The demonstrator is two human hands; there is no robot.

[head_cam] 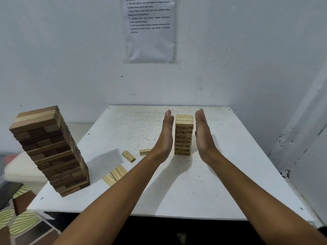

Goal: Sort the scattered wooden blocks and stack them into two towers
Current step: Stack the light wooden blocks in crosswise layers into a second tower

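Note:
A small tower of pale numbered blocks [183, 135] stands upright at the middle of the white table [177, 183]. My left hand [166, 137] and my right hand [203, 137] stand flat on either side of it, fingers straight, palms facing the tower, each a small gap away. A tall tower of dark brown blocks [51, 151] stands at the table's left front corner. Loose pale blocks lie between the towers: one single block [128, 156], another block [145, 152] partly behind my left wrist, and a row of several blocks [115, 175] lying side by side.
White walls close in behind and to the right of the table. A printed sheet [150, 29] hangs on the back wall. Left of the table sit a cream cushion [21, 170] and patterned floor [21, 220] below.

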